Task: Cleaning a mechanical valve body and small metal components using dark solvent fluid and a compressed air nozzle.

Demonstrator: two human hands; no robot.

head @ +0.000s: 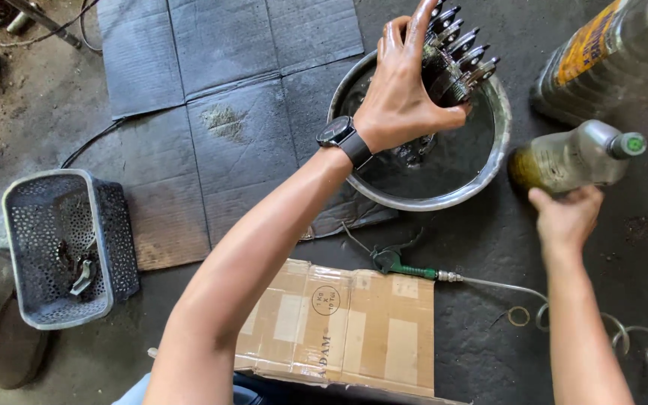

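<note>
My left hand [401,82], wet with oil and with a black watch on the wrist, grips a dark metal part with several protruding pins [455,52] and holds it above a round metal basin [489,161] of dark liquid. My right hand [566,217] grasps the lower end of a clear plastic bottle [575,156] with a green cap that lies on the ground right of the basin.
A larger clear jug with a yellow label [609,52] lies at the top right. A grey perforated basket [58,244] stands at the left. Flattened cardboard [226,112] covers the floor behind, a taped cardboard box [354,326] sits near me, with a green-handled air blow gun [406,266] and its coiled hose [624,334].
</note>
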